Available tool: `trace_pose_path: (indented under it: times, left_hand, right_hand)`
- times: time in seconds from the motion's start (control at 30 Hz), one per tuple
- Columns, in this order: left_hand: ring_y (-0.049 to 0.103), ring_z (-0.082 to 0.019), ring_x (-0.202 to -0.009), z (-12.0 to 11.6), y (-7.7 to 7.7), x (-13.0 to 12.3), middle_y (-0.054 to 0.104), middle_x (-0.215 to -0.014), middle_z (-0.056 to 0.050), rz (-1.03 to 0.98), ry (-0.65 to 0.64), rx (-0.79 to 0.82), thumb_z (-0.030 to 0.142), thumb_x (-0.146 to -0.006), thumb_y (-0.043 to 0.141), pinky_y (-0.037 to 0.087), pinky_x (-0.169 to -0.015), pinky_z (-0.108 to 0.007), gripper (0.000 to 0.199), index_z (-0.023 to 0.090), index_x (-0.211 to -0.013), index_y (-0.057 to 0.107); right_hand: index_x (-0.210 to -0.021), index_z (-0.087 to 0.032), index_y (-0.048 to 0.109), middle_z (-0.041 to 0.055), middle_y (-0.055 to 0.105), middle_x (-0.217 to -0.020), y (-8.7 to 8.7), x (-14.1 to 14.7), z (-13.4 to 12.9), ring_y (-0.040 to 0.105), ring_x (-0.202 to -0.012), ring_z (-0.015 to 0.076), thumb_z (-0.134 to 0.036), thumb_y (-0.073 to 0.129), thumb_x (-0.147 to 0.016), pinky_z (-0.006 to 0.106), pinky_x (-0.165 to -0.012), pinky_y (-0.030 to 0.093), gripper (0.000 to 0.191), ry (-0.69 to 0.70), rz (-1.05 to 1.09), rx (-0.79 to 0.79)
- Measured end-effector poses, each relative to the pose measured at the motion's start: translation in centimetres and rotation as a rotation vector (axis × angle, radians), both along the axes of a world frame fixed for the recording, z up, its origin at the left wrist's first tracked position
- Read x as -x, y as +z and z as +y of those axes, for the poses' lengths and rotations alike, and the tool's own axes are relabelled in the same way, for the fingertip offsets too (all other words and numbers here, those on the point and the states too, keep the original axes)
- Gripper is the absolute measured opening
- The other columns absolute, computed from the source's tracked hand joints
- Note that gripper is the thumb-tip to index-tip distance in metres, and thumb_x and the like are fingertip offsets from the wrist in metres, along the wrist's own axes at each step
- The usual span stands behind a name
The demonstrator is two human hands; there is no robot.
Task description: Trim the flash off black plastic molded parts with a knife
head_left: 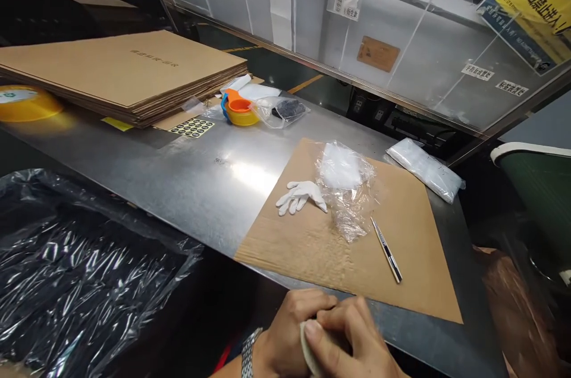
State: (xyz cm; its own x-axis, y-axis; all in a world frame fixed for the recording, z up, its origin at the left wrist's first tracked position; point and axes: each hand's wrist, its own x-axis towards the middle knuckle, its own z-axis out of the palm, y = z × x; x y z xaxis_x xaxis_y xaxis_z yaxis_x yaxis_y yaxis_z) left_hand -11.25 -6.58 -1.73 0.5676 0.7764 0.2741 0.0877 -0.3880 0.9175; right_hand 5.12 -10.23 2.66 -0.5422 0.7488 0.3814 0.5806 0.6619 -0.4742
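Observation:
At the bottom edge of the head view, in front of the table, my two hands are pressed together. My right hand (357, 336) is closed, its thumb and fingers pinching the rim of an off-white cloth piece (307, 347), mostly hidden between the hands. My left hand (285, 327), with a metal band at its wrist, is curled closed against it; what lies inside its fingers is hidden. Beyond them a white glove (301, 197) lies on a brown cardboard sheet (414, 235). Beside it are a crumpled clear plastic bag (350, 211) with white contents and a slim utility knife (386, 250).
Stacked flat cardboard (147, 69), a roll of yellow tape (29, 103) and an orange-yellow tape dispenser (241, 115) occupy the metal table's left side. A packet of clear bags (426, 169) lies at right. Black plastic sheeting (84, 271) fills the lower left. A panel (303, 3) stands behind.

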Motion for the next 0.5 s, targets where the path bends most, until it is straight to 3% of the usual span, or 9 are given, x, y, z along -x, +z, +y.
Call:
trace_pose_path:
  times: [0.13,0.27,0.33,0.4,0.5]
  left_hand:
    - [0.044,-0.013,-0.049,-0.3,0.2,0.1,0.048,-0.054,0.001,-0.025,-0.025,0.031,0.016,-0.062,0.052,0.033,-0.05,-0.026,0.004,0.019,-0.063,0.05]
    - [0.043,-0.012,-0.048,-0.7,0.1,0.0,0.048,-0.052,0.001,-0.079,-0.079,0.124,0.017,-0.067,0.05,0.033,-0.049,-0.026,0.008,0.018,-0.061,0.055]
    - [0.044,-0.012,-0.051,-1.0,-0.1,0.0,0.051,-0.056,0.0,-0.15,-0.11,0.246,0.018,-0.066,0.053,0.034,-0.051,-0.026,0.007,0.016,-0.066,0.06]
    - [0.048,-0.013,-0.057,-1.2,-0.5,0.0,0.057,-0.067,0.0,-0.259,-0.134,0.466,0.014,-0.059,0.055,0.037,-0.055,-0.025,0.029,0.016,-0.086,0.065]
    - [0.057,-0.019,-0.082,-1.4,-1.1,-0.2,0.065,-0.102,-0.002,-0.456,-0.067,0.765,0.007,-0.049,0.052,0.044,-0.072,-0.029,0.075,0.022,-0.123,0.053]
  right_hand:
    - [-0.14,-0.021,0.034,0.0097,0.052,-0.094,-0.4,0.2,-0.5,0.05,-0.081,0.0187,-0.019,0.047,-0.086,0.032,-0.067,0.049,0.055,-0.035,0.086,-0.029]
    - [-0.138,-0.024,0.038,0.0089,0.051,-0.092,-0.9,0.3,-0.9,0.05,-0.081,0.0191,-0.031,0.045,-0.09,0.033,-0.067,0.048,0.049,-0.058,0.13,0.004]
    - [-0.136,-0.026,0.043,0.0084,0.052,-0.092,-1.2,0.4,-0.9,0.051,-0.082,0.0193,-0.037,0.045,-0.09,0.033,-0.067,0.049,0.047,-0.043,0.205,0.028]
    - [-0.134,-0.027,0.046,0.0077,0.051,-0.093,-1.9,0.6,-0.8,0.053,-0.083,0.0188,-0.039,0.045,-0.091,0.032,-0.066,0.049,0.045,-0.092,0.363,0.112]
    - [-0.134,-0.029,0.045,0.006,0.051,-0.094,-3.8,1.3,-1.1,0.055,-0.083,0.017,-0.038,0.045,-0.092,0.029,-0.066,0.049,0.043,-0.252,0.591,0.274]
